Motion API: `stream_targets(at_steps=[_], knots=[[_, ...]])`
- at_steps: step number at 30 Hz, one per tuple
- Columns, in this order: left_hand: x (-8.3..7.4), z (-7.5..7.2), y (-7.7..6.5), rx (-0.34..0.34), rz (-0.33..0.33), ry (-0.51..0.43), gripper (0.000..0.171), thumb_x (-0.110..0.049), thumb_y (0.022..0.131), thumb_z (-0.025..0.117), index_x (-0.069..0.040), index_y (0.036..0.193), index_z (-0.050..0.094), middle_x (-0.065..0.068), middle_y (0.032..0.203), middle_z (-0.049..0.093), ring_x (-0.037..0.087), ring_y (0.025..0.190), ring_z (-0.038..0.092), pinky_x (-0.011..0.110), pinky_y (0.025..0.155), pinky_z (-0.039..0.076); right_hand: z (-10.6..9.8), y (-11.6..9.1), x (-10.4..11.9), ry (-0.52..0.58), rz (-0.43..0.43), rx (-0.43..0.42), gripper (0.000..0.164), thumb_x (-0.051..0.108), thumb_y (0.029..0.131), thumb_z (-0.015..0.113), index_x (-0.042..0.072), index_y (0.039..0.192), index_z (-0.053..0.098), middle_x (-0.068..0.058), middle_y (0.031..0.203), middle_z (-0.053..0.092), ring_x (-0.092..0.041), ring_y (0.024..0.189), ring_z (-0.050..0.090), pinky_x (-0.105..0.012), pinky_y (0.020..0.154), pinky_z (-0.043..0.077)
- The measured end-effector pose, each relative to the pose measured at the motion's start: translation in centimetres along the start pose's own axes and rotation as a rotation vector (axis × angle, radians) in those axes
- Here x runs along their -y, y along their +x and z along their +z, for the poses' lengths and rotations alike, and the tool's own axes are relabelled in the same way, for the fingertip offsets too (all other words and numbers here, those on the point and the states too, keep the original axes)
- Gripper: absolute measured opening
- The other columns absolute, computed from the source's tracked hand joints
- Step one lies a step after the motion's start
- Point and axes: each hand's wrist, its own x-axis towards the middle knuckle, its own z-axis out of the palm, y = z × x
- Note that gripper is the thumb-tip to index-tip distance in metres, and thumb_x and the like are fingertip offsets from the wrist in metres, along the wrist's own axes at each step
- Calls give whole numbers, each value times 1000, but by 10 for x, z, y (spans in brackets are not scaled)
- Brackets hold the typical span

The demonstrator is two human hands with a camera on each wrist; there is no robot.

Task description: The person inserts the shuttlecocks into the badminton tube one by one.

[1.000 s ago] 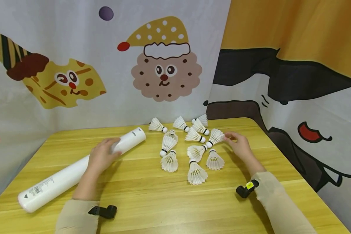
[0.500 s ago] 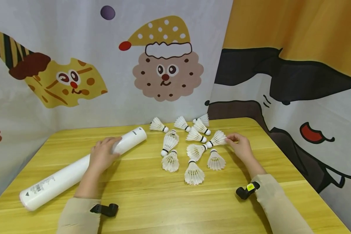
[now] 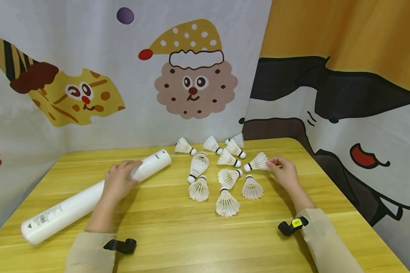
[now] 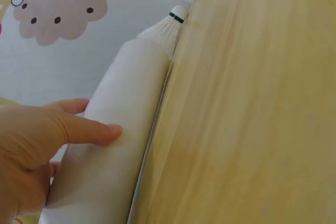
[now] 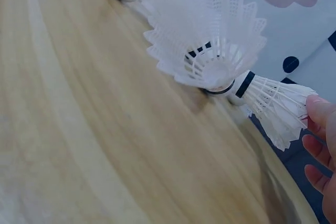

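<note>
A long white shuttlecock tube [image 3: 71, 204] lies slantwise on the left of the table. My left hand [image 3: 120, 182] grips it near its far end; in the left wrist view the thumb lies along the side of the tube [image 4: 113, 103]. On the right, my right hand [image 3: 285, 174] pinches the feather edge of a white shuttlecock [image 3: 259, 162] between thumb and fingertips. Its cork points left, as the right wrist view of that shuttlecock [image 5: 275, 103] also shows. Several other shuttlecocks lie loose around the table's middle, including one [image 3: 253, 187] just nearer than the pinched one.
The wooden table [image 3: 191, 242] ends at a patterned cloth [image 3: 133, 113] behind it. Some shuttlecocks [image 3: 183, 146] lie close to that back edge. Another shuttlecock [image 3: 227, 203] is the nearest of the group.
My right hand has drawn the pinched shuttlecock slightly right, apart from its neighbours, and its cork has swung to point left. The left hand stays on the tube. The nearest shuttlecock shifted slightly left.
</note>
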Motion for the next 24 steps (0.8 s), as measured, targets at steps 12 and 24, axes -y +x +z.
stream_targets(at_steps=[12, 24], knots=[[-9, -6, -3, -136, 130, -5, 65, -2, 72, 81, -11, 132, 57, 17, 133, 51, 49, 111, 42, 65, 87, 25, -9, -6, 19, 46, -9, -28, 21, 19, 94, 63, -2, 96, 66, -12, 90, 62, -16, 81, 51, -21, 65, 40], [-25, -11, -12, -209, 231, -45, 68, 1, 69, 83, -14, 131, 59, 13, 131, 54, 41, 111, 43, 60, 85, 26, -16, -5, 39, 78, -67, -113, 18, 17, 90, 69, 0, 90, 69, -5, 81, 64, -14, 70, 49, -19, 53, 38]])
